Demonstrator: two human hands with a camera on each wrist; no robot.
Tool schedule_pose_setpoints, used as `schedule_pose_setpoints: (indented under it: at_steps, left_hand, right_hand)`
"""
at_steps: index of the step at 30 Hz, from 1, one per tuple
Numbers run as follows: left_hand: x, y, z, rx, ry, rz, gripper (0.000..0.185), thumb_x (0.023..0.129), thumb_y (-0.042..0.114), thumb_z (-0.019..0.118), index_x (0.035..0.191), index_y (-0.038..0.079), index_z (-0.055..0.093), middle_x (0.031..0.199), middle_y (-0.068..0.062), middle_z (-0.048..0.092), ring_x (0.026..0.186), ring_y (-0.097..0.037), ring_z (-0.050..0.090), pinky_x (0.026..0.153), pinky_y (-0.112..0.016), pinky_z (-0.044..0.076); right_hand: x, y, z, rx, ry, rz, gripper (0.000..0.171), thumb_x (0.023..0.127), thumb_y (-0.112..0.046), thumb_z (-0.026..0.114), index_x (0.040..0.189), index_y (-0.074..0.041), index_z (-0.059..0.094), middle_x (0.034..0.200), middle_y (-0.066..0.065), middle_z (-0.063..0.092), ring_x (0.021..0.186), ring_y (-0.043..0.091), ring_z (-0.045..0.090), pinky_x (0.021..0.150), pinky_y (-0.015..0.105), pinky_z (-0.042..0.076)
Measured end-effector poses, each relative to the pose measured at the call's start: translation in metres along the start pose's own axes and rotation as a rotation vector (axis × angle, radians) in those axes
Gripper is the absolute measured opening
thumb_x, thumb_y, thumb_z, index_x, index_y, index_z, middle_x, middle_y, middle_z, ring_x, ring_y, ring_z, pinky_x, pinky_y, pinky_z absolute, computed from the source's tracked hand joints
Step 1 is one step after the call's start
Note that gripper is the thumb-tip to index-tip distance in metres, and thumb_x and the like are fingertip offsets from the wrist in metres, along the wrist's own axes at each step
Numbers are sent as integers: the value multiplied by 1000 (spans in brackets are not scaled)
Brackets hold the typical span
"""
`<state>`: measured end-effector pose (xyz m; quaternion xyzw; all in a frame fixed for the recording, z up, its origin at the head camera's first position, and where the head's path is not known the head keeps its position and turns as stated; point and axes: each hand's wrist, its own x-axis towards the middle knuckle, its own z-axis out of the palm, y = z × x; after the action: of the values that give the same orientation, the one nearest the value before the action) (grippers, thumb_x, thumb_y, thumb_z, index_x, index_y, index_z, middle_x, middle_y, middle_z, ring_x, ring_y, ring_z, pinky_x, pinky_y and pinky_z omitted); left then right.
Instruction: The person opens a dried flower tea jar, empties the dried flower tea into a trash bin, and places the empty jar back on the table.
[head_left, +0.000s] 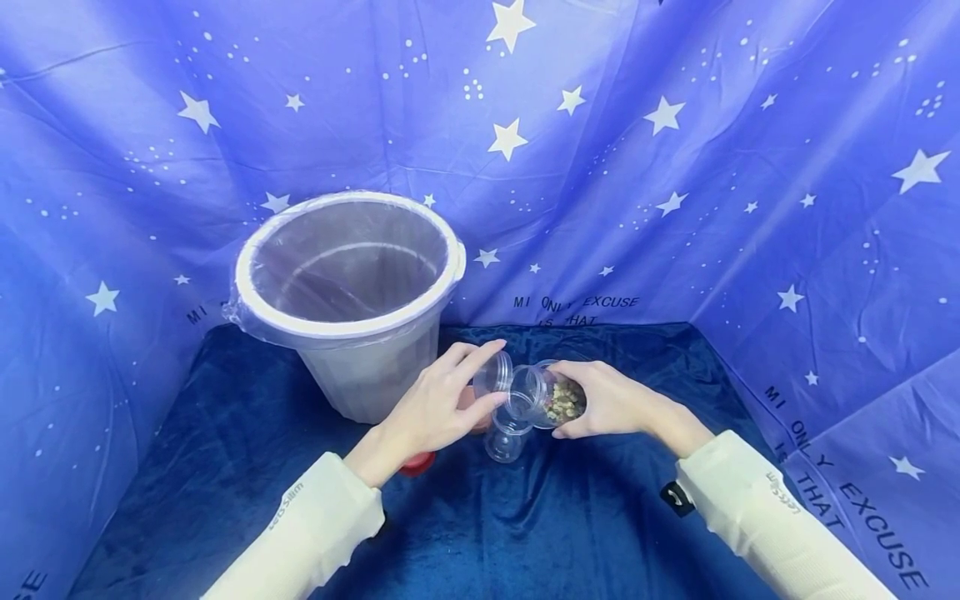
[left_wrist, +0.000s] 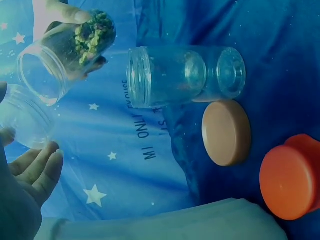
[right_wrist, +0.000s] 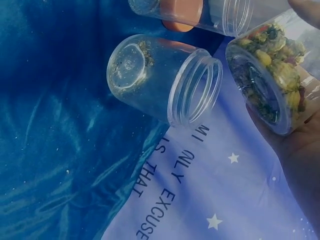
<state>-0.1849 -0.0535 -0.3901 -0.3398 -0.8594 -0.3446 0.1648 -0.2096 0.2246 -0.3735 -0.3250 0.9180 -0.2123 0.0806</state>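
My left hand (head_left: 442, 396) holds a clear, empty-looking jar (left_wrist: 25, 117) at its side, fingers and thumb around it. In my right hand (head_left: 618, 400) is a second clear jar (head_left: 564, 402), tilted with its mouth toward the left hand's jar. Yellow-green dried flowers (left_wrist: 93, 37) with some red bits lie toward its base. The two mouths are close together in the left wrist view. Beneath the hands, a clear open jar (right_wrist: 160, 85) stands upright on the cloth, small bits at its bottom. Another clear jar (right_wrist: 212, 12) stands beside it.
A tan lid (left_wrist: 227, 132) and red lids (left_wrist: 287, 182) lie on the blue velvet cloth (head_left: 600, 517) by the left forearm. A large white bin (head_left: 367, 367) with a clear liner stands behind the left hand. A starry blue curtain (head_left: 420, 125) surrounds the table.
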Motion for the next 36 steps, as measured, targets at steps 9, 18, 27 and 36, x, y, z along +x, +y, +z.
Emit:
schedule_pose_setpoints:
  at_steps: [9,18,27,36]
  left_hand:
    - [-4,-3,-3,99,11,-43,58,89,39,68,143,21,53,112,-5,61,81,-12,55,72,-30,52]
    - [-15,-11,-1,214,-49,-22,59,87,41,66,141,20,54,106,-4,61,87,-17,57,72,-33,52]
    - [-23,-16,2,294,-70,-12,58,86,42,65,139,20,56,105,-6,61,86,-20,59,73,-35,53]
    - [-31,-24,-1,385,-77,44,56,80,41,70,130,17,63,95,-5,58,79,-22,58,71,-36,51]
  right_hand:
    - [-5,5,-3,-10,9,47,72,66,-38,87,128,-16,58,109,-6,69,94,8,63,80,28,53]
    - [-5,10,-10,9,20,95,72,68,-39,86,130,-17,57,107,-5,70,94,8,64,82,33,53]
    - [-5,12,-15,44,37,123,72,69,-38,86,130,-15,56,102,-6,70,91,9,64,80,33,53]
    - [2,16,-18,77,66,145,64,69,-39,87,121,-15,58,98,-5,69,89,11,63,79,33,53]
